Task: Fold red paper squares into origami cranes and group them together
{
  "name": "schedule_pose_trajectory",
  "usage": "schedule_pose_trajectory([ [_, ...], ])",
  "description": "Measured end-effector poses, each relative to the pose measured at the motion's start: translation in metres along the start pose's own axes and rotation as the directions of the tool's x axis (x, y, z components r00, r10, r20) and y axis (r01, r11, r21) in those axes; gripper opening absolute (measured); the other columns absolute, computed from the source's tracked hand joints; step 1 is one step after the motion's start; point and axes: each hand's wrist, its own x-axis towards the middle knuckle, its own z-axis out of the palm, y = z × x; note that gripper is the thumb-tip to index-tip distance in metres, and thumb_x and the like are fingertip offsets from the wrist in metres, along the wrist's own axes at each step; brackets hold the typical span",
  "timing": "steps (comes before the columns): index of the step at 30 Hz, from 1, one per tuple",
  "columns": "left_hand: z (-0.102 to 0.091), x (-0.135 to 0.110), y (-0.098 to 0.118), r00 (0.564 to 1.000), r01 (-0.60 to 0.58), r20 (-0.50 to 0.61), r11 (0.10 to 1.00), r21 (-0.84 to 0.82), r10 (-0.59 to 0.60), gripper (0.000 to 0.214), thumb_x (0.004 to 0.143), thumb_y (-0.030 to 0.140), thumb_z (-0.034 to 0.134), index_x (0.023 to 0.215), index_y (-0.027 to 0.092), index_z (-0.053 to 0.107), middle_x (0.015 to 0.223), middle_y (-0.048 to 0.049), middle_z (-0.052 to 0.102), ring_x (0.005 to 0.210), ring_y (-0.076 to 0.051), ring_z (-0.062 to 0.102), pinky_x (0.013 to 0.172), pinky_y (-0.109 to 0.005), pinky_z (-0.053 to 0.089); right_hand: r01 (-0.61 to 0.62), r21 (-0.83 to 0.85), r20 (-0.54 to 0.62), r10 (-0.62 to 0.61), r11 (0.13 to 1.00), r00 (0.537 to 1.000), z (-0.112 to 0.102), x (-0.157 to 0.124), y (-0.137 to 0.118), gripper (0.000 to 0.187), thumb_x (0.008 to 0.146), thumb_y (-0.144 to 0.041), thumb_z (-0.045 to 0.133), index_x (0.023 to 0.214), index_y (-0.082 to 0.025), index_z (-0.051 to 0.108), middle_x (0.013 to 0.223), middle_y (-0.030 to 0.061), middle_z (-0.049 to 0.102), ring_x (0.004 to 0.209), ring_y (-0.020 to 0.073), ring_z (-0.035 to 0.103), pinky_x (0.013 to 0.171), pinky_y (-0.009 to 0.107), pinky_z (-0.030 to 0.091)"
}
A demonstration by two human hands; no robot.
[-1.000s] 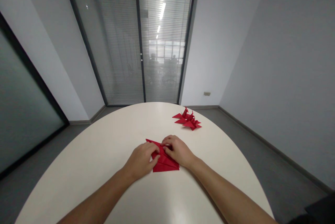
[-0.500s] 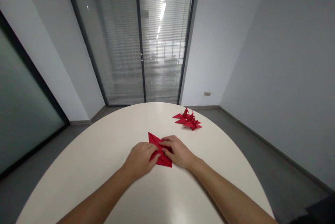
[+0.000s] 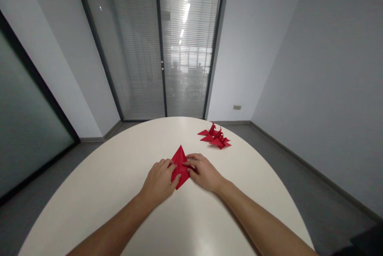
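A folded red paper (image 3: 180, 164), diamond-shaped with one tip pointing away from me, lies flat on the white oval table (image 3: 125, 156). My left hand (image 3: 159, 180) rests on its left side with fingers curled onto the paper and the thumb on the lower edge. My right hand (image 3: 203, 172) presses its fingertips down on the paper's right side. Both hands hold the paper against the table top.
Two or three finished red origami figures (image 3: 215, 138) sit together at the table's far right. Beyond the table are a glass door with blinds (image 3: 161, 48), a grey floor and plain walls. A dark object (image 3: 365, 240) shows at the bottom right corner.
The red paper has been turned and refolded from a wide flat shape into a narrower diamond whose tip points away. Both hands stayed on it and shifted slightly forward.
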Motion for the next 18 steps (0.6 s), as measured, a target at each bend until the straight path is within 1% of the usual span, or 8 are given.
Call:
schedule_pose_trajectory([
  [6,0.0,0.0,-0.001,0.998,-0.024,0.049,0.996,-0.089,0.028,0.026,0.09,0.019,0.056,0.112,0.022,0.071,0.113,-0.0094,0.073,0.103,-0.028,0.065,0.091,-0.044,0.048,0.005,-0.003,0.002,-0.005,1.0,1.0,-0.003,0.0,-0.004,0.036,0.088,-0.013,0.06,0.119,-0.025,0.073,0.126,0.0097,0.064,0.118,0.025,0.058,0.104,0.043,0.045],
  [10,0.004,0.0,-0.003,0.997,-0.035,0.06,0.988,-0.153,0.045,0.03,0.091,0.016,0.054,0.113,0.023,0.073,0.121,-0.0084,0.072,0.11,-0.028,0.066,0.097,-0.045,0.05,0.011,-0.013,0.008,-0.011,1.0,1.0,-0.004,-0.001,-0.004,0.037,0.089,-0.014,0.058,0.122,-0.022,0.07,0.129,0.0109,0.062,0.119,0.0243,0.057,0.106,0.042,0.045],
  [14,0.009,-0.002,-0.012,0.996,-0.049,0.059,0.98,-0.194,0.062,0.031,0.091,0.016,0.053,0.111,0.025,0.075,0.125,-0.0072,0.071,0.112,-0.026,0.066,0.101,-0.043,0.05,0.032,-0.017,0.012,-0.032,0.999,0.999,-0.003,-0.001,-0.001,0.042,0.089,-0.009,0.054,0.127,-0.02,0.066,0.131,0.0115,0.061,0.121,0.0229,0.057,0.107,0.039,0.045],
  [18,0.005,-0.004,-0.014,0.992,-0.082,0.074,0.973,-0.215,0.099,0.034,0.094,0.016,0.047,0.114,0.024,0.074,0.132,-0.0063,0.067,0.118,-0.024,0.064,0.104,-0.041,0.049,0.044,-0.054,0.023,-0.043,0.998,0.999,-0.002,0.0,0.001,0.041,0.089,-0.007,0.052,0.126,-0.02,0.067,0.129,0.011,0.063,0.119,0.0233,0.059,0.104,0.039,0.046],
])
